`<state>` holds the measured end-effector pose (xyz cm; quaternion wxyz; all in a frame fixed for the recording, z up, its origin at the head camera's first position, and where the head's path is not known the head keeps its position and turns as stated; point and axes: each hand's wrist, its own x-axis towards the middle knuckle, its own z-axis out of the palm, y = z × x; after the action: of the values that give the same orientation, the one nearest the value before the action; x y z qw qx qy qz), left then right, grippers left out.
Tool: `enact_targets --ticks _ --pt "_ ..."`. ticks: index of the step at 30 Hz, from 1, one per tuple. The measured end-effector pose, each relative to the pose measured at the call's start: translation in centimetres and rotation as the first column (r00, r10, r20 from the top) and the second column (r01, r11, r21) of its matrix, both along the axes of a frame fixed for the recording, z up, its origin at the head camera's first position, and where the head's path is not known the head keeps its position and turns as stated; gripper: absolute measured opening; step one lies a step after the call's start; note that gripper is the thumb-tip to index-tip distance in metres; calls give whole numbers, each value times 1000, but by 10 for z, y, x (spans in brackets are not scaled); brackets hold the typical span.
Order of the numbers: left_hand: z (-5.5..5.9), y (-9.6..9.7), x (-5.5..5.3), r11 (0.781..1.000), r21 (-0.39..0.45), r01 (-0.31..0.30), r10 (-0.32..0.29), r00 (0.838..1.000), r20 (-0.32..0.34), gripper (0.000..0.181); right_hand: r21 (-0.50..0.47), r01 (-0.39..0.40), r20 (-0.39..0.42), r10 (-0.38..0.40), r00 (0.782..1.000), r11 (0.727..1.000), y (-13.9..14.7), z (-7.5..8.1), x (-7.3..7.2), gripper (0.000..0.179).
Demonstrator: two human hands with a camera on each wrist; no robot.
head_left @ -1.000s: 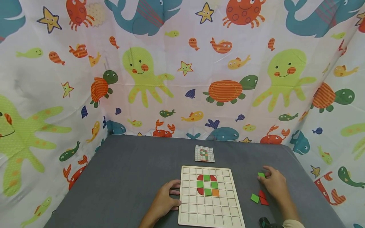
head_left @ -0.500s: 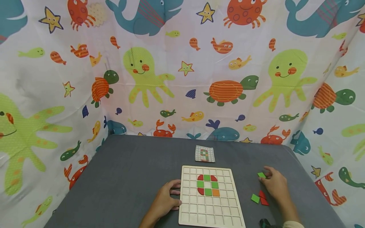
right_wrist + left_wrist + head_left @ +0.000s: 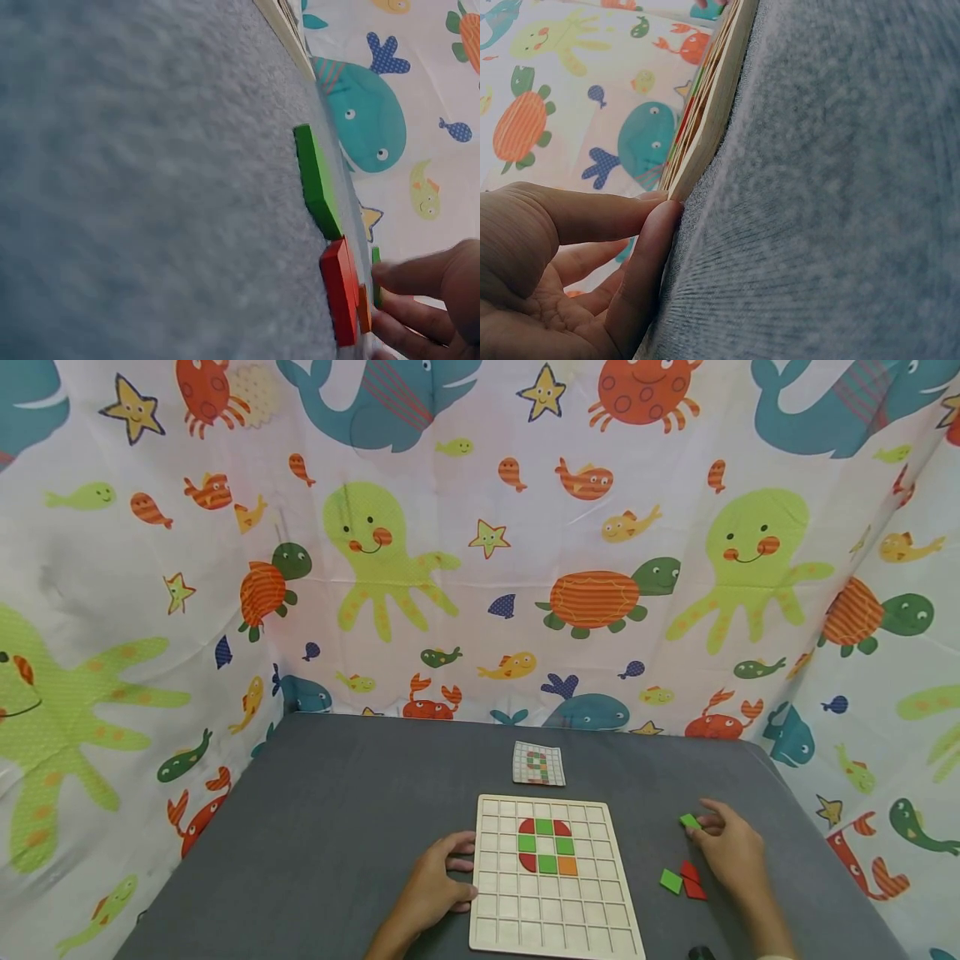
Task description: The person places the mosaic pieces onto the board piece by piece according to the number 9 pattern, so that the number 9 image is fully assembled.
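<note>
My left hand (image 3: 433, 878) grips the left edge of a pale wooden grid board (image 3: 555, 912). In the left wrist view its thumb and a finger pinch the board's rim (image 3: 697, 161). Red, green and orange pieces form a ring in the board's upper cells. Off to the right, my right hand (image 3: 733, 852) pinches a small green square tile (image 3: 688, 821) between thumb and fingers. The right wrist view shows that tile (image 3: 376, 259) edge-on, partly covered by the thumb. Closer to me lie another green tile (image 3: 671, 882) and red pieces (image 3: 693, 888).
Behind the board lies a small card (image 3: 537, 765) printed with a coloured grid pattern. Grey cloth (image 3: 337, 827) covers the table. A sea-animal curtain (image 3: 465, 610) hangs at the back and sides. A dark object (image 3: 701, 952) shows at the bottom edge near the right wrist.
My right hand has shifted slightly to the right, and the green tile in its fingers has tilted a little. The left hand and the board stay where they were.
</note>
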<state>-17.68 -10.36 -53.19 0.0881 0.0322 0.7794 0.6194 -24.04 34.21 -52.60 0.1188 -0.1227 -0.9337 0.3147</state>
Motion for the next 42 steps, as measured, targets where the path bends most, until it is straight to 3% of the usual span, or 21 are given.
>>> enact_targets --ticks 6,26,42 --pt "0 0 0 1000 3 1 -1 1000 2 77 -20 38 -30 -38 999 999 -6 3 8 53" --pt "0 0 1 1000 8 2 -2 1000 6 76 15 -92 -94 93 991 996 -36 28 30 55" --pt "-1 1 1 1000 10 -9 9 1000 8 76 -49 -204 -30 203 979 978 -65 36 44 55"
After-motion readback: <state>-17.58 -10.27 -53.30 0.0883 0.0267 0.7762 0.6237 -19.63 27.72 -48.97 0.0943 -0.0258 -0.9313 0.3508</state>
